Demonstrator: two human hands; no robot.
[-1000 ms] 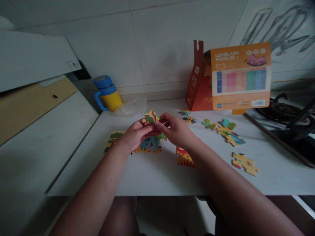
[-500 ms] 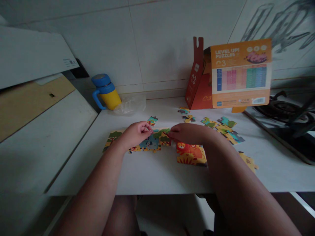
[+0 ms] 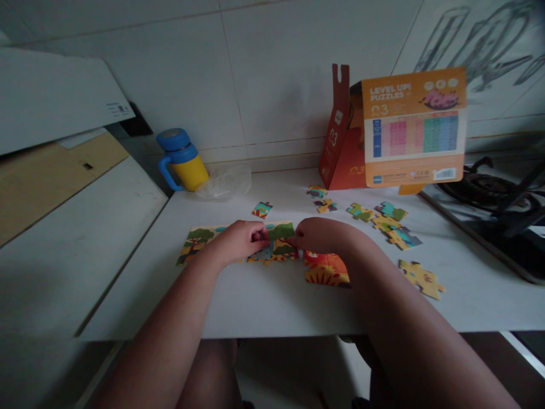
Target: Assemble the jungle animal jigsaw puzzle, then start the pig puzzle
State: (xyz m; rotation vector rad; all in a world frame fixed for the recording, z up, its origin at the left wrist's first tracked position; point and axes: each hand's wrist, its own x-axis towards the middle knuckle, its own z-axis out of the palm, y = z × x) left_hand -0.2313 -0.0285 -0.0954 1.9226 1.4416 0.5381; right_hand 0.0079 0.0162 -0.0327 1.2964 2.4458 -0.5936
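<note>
A joined strip of jigsaw puzzle (image 3: pixel 196 238), with trees and a grey-blue animal, lies flat on the white tabletop (image 3: pixel 272 304). My left hand (image 3: pixel 242 241) rests over its middle, fingers curled and pressed together at the animal part, covering some of the picture. At the strip's right end, my right hand (image 3: pixel 321 233) pinches the edge of a green tree puzzle piece (image 3: pixel 283 232). Just below that hand lies a red and orange puzzle section (image 3: pixel 326 271), partly hidden by my wrist. One loose puzzle piece (image 3: pixel 262 209) sits above the strip.
Several loose puzzle pieces (image 3: pixel 389 221) are spread to the right, with a yellow piece (image 3: pixel 422 278) nearer me. An orange puzzle box (image 3: pixel 415 139) stands behind. A blue and yellow mug (image 3: pixel 187 162) and a clear plastic bag (image 3: pixel 227 182) are at back left; a stove (image 3: pixel 489 199) borders the right.
Both hands have shifted slightly down. The tree piece at the right end has moved down and sits more in line with the strip. More of the yellow piece shows beside my right forearm.
</note>
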